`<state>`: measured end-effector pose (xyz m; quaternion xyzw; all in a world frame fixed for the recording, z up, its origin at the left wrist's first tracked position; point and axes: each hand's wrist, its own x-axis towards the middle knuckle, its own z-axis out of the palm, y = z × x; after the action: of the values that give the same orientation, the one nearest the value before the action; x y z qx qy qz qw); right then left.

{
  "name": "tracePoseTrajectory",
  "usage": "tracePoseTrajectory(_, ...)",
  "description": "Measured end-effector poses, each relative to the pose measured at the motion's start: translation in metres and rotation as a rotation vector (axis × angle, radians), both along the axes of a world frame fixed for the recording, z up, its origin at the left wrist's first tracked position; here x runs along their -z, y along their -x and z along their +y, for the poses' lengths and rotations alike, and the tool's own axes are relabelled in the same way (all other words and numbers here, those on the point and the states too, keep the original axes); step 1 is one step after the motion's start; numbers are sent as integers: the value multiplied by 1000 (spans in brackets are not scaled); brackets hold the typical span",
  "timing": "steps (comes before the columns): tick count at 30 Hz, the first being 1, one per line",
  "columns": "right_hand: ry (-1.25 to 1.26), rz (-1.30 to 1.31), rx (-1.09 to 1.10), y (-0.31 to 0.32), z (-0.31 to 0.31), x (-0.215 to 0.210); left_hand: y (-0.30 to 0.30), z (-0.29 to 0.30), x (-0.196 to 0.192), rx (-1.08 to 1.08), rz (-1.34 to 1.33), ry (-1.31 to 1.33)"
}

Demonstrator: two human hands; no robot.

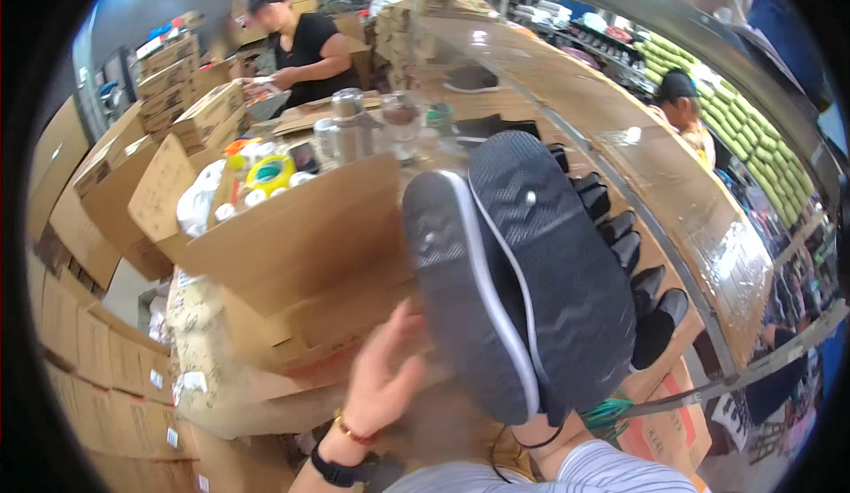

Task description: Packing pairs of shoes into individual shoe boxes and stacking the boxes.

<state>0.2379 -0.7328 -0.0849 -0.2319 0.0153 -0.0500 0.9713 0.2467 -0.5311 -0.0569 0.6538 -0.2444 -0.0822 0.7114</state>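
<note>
A pair of black shoes (549, 271) with white edging is raised close to me, dark patterned soles facing me. My right hand (536, 431) holds the pair from behind and below; its fingers are hidden by the shoes. To the left, my left hand (385, 385) is empty, slightly blurred, with fingers and thumb apart. It hovers by the near side of an open cardboard box (310, 214), whose raised flap stands beyond the hand. Past the held pair, several black shoes (627, 249) stand in a row along the bench.
Bottles and a yellow tape roll (271, 174) fill a carton behind the box flap. A metal flask (351, 125) and a glass jar stand farther back. Stacked cartons (97, 351) line the left. A metal-edged shelf (620, 139) runs along the right. Two people work farther off.
</note>
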Motion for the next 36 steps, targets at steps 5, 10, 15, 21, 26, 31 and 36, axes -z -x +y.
tracePoseTrajectory(5, 99, -47, 9, 8, 7, -18, -40, 37, -46, -401, -567, -33)
tracePoseTrajectory(10, 902, -486, 663, -16, 43, -53, -68, 76, -4, -430, -1120, -556)
tracePoseTrajectory(15, 1966, -1148, 621, -93, 45, -58, -62, 87, 6, -259, -1052, -608)
tracePoseTrajectory(21, 1613, 33, 640, -129, -17, -10, -117, 171, 33, -729, -227, -120)
tracePoseTrajectory(26, 2059, 41, 607, -136, 11, 43, -123, 127, 60, -676, -241, -297)
tracePoseTrajectory(31, 1741, -126, 278, -146, -44, -8, -119, 193, 63, -674, -755, -692)
tracePoseTrajectory(36, 2379, -953, -266, -128, -4, -55, -101, 163, -16, -156, -760, -1320)
